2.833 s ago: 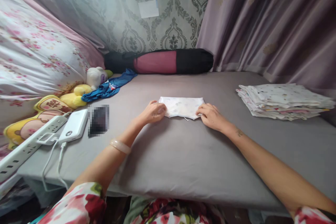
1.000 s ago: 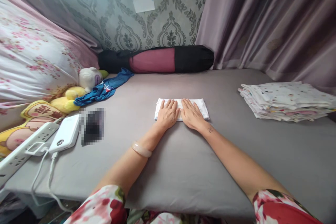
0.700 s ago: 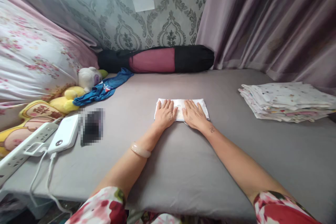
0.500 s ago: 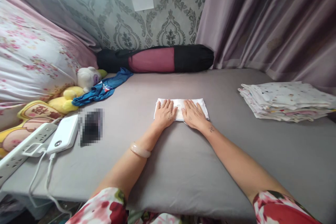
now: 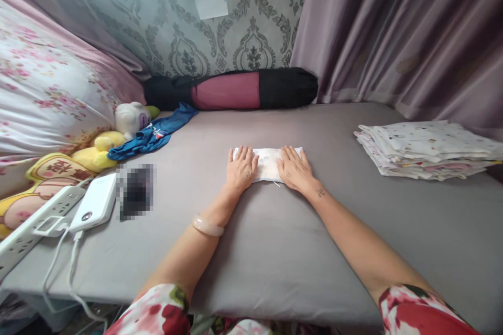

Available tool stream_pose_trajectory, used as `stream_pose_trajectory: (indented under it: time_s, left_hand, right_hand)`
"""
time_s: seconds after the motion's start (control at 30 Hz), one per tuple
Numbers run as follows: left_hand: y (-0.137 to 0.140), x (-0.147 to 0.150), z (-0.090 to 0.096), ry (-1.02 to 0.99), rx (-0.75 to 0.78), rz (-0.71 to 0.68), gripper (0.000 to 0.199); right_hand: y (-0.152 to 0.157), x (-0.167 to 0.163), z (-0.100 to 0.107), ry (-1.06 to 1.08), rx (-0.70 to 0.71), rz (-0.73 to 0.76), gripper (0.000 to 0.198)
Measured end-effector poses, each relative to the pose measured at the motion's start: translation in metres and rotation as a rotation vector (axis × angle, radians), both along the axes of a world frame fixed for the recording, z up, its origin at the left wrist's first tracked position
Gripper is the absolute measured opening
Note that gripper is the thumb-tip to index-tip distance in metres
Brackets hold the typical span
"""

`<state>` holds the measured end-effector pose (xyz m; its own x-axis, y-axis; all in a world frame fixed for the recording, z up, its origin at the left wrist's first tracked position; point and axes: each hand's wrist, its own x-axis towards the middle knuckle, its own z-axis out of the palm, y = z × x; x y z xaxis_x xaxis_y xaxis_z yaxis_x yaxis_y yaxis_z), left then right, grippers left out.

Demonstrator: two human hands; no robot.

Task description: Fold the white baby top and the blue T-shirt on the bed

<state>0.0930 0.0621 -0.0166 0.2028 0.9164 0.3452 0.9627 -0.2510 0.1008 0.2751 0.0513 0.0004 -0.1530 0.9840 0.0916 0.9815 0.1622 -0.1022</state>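
A small white folded cloth [image 5: 268, 164] lies flat on the grey bed sheet in front of me. My left hand [image 5: 241, 168] rests palm down over its left end, fingers stretched out. Over the right end lies my right hand [image 5: 295, 167], also flat with straight fingers. The cloth's middle shows between the two hands, with a faint printed patch on it. A short white string or tag [image 5: 277, 184] sticks out from the near edge, beside my right hand. What the cloth is when unfolded cannot be made out.
To the right sits a stack of folded white printed cloths [image 5: 428, 149]. A long black and maroon bag [image 5: 226, 90] lies along the wall. On the left are a blue cloth [image 5: 157, 133], plush toys [image 5: 131, 119], a white power bank [image 5: 95, 201] and a power strip [image 5: 23, 241].
My hands have slid apart, toward the two ends of the cloth, so more of its middle shows. The cloth has stayed in about the same place.
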Motion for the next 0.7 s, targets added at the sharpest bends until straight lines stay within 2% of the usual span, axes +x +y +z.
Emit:
stream_pose_trajectory:
  time_s: [0.17, 0.3, 0.53, 0.7]
  left_hand:
    - [0.0, -0.0011, -0.0002, 0.028, -0.125, -0.013, 0.055]
    - [-0.0005, -0.0005, 0.0017, 0.031, -0.166, -0.005, 0.055]
    - [-0.0033, -0.0005, 0.005, 0.009, -0.123, -0.001, 0.053]
    - [-0.0016, -0.0055, 0.0061, -0.018, -0.068, 0.052, 0.054]
  right_hand:
    - [0.0019, 0.0015, -0.0065, -0.009, -0.072, 0.007, 0.061]
    - [0.0026, 0.0017, -0.0085, -0.008, -0.082, 0.006, 0.061]
    - [0.0007, 0.0017, -0.005, 0.002, -0.075, -0.001, 0.06]
    - [0.0013, 0.0069, -0.0013, -0.003, -0.001, -0.061, 0.06]
